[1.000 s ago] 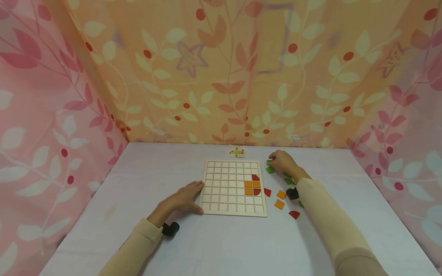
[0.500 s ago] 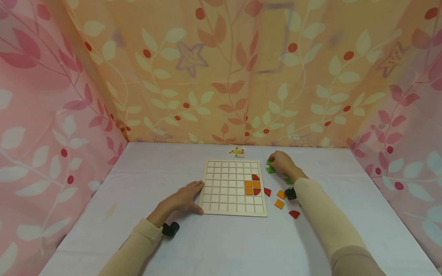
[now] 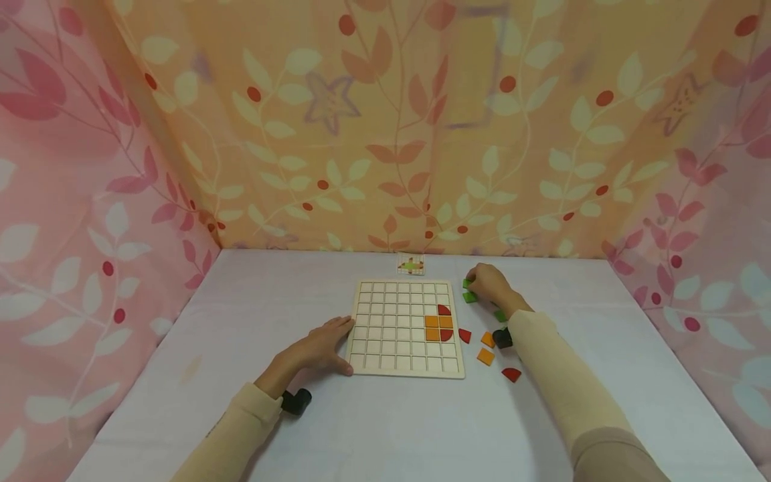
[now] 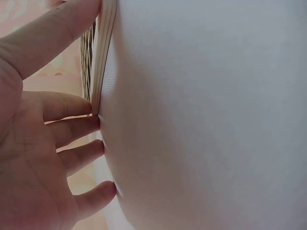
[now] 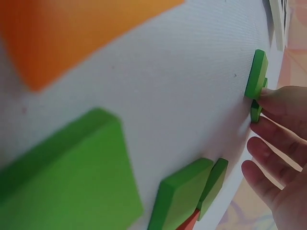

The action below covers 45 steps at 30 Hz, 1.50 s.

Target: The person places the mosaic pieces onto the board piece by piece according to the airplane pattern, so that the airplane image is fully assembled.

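Observation:
The left hand (image 3: 322, 346) lies with spread fingers against the left edge of a wooden grid board (image 3: 388, 333). In the left wrist view, thumb and fingers of that hand (image 4: 38, 163) touch the board's side (image 4: 103, 62). Beyond the board's right edge, the right hand (image 3: 494, 286) is bent over green squares (image 3: 469, 298). The right wrist view has its thumb and index finger, on this hand (image 5: 285, 143), pinching a small green piece (image 5: 256, 112) at the table, beside another green square (image 5: 257, 74). Orange squares (image 3: 432, 322) and red quarter-rounds (image 3: 444, 310) lie in the grid.
A small pattern card (image 3: 411, 264) lies behind the board. Right of the board are loose orange squares (image 3: 485, 357), red quarter-rounds (image 3: 511, 375) and green pieces (image 3: 500, 316), some partly hidden by the right arm. Patterned cloth (image 3: 301, 134) hangs behind and at both sides.
The right hand's fingers have drawn in closer around the green piece, and the right forearm has shifted slightly left. The left hand stays at the board's edge.

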Each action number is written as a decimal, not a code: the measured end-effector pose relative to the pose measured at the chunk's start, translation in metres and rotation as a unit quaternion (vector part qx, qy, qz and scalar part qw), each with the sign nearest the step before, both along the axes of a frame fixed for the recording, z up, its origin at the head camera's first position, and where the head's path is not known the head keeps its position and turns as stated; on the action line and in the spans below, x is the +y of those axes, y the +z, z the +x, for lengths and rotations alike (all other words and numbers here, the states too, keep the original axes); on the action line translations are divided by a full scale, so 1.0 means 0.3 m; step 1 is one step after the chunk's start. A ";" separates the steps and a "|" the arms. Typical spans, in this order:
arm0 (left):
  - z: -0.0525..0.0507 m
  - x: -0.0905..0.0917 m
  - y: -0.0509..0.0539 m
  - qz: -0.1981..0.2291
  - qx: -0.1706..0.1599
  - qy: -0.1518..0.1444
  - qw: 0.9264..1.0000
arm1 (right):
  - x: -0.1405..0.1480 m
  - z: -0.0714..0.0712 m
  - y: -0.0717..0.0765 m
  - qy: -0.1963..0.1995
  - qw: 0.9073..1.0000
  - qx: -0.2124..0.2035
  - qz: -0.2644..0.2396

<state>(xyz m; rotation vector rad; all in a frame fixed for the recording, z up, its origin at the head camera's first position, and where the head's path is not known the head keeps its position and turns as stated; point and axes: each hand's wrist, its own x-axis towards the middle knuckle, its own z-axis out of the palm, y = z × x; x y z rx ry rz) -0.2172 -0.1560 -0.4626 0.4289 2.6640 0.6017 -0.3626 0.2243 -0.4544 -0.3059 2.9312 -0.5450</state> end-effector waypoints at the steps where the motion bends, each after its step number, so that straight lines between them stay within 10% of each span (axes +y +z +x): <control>1: 0.001 -0.001 -0.001 0.000 0.001 -0.001 1.000 | -0.001 0.001 0.000 0.000 1.000 -0.001 0.001; 45: 0.004 0.001 0.003 -0.006 0.006 0.000 1.000 | -0.108 0.153 0.030 0.078 0.993 0.068 -0.058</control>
